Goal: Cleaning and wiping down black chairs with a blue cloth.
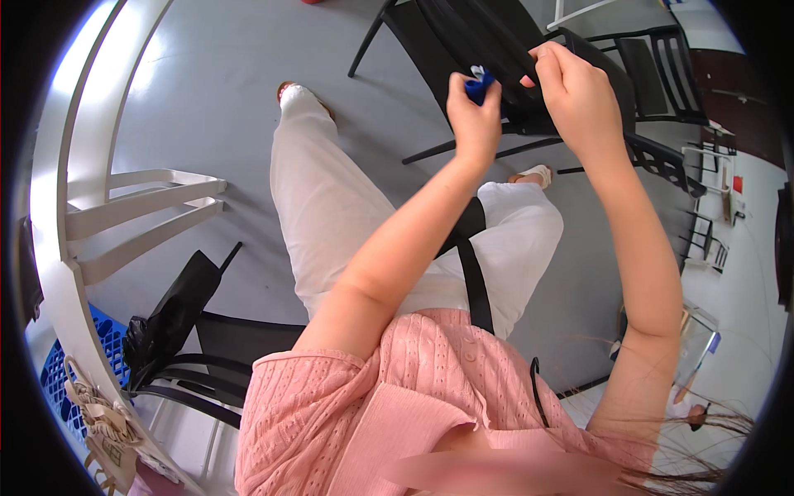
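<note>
My left hand [475, 116] is closed round a small blue object [477, 85] with a pale, shiny tip; its exact kind is not clear. To its right and slightly higher, my right hand [577, 93] is curled, fingertips toward the left. What those fingers hold, if anything, is hidden against the dark background. Both hands are raised in front of a black chair [426, 51]. Something black and folded, perhaps a bag or cloth [484, 37], lies on or against that chair. The two hands are apart from each other.
More black chairs [649, 78] stand at the far right. A white frame [145, 217] rises at the left, with a black umbrella [182, 302], a blue basket [54, 372] and a beige bag [107, 442] near it. Grey floor [223, 91] lies beyond my legs.
</note>
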`<state>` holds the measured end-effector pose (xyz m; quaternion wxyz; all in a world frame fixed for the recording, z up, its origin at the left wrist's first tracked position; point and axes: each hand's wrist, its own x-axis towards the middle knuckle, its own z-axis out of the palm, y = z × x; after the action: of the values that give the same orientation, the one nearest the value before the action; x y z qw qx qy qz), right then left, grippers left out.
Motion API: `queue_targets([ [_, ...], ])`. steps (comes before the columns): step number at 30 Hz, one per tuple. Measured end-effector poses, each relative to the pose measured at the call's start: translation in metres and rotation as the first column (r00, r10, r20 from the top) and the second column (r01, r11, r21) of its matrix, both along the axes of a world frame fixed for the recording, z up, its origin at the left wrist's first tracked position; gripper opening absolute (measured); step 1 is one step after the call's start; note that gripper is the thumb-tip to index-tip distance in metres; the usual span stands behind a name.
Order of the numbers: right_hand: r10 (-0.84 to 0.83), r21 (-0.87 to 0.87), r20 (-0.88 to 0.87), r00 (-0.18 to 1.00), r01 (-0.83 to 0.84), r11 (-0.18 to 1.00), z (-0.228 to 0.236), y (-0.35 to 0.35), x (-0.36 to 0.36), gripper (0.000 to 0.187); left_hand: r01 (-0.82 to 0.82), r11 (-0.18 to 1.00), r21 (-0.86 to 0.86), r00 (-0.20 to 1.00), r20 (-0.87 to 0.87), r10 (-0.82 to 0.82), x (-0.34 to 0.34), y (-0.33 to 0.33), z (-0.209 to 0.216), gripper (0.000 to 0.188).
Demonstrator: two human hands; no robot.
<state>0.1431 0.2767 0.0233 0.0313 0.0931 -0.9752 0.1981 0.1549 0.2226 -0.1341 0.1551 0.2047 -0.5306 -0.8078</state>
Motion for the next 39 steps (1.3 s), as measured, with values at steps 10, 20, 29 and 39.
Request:
queue_targets([
  [10,0.022,0.06,-0.168,0.986,-0.012,0.998,-0.022,0.014,-0.012,0.036,0.077,0.93,0.358,0.995,0.026,-0.093,0.013,-0.019,0.0,0.024],
  [20,0.021,0.001,-0.152,0.988,-0.022,1.0,-0.019,0.005,-0.006,0.035,-0.009,0.999,-0.049,0.971,-0.239,-0.003,-0.051,-0.063,0.025,0.015],
  [29,0.018,-0.057,-0.07,0.997,-0.022,0.998,-0.01,0.005,-0.003,0.036,-0.219,0.821,-0.528,0.96,-0.265,0.085,-0.078,-0.07,0.044,0.013],
  [39,0.061,-0.056,-0.078,0.995,-0.065,0.996,-0.008,0.002,0.004,0.033,-0.096,0.922,-0.376,0.981,-0.195,0.023,-0.157,-0.119,0.037,0.017],
])
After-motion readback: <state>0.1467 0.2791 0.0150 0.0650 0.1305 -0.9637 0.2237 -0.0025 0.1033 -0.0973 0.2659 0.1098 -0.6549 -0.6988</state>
